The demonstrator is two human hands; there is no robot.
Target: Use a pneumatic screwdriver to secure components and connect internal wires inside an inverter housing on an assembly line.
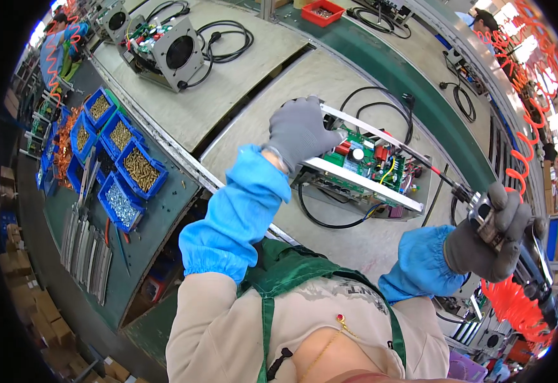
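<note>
My left hand (pixel 304 132), in a grey glove, is closed over the left end of a metal-framed electronic unit (pixel 355 177). Inside that frame lies a green circuit board (pixel 373 153) with red, white and black parts and a yellow wire. My right hand (pixel 499 236), gloved in dark grey, grips a power screwdriver (pixel 535 276) at the right. Its long thin shaft (pixel 433 168) reaches leftward along the unit's far white rail. Where the bit's tip ends, and whether it touches a screw, I cannot make out. A black power cord (pixel 320 218) loops out below the unit.
Blue bins (pixel 140 167) of brass and silver screws stand on a green side table at left, beside metal strips (pixel 87 255). Another unit with a fan (pixel 178 54) sits farther back with its cord. A red tray (pixel 322 11) stands beyond. Coiled orange air hoses (pixel 515 306) hang at right.
</note>
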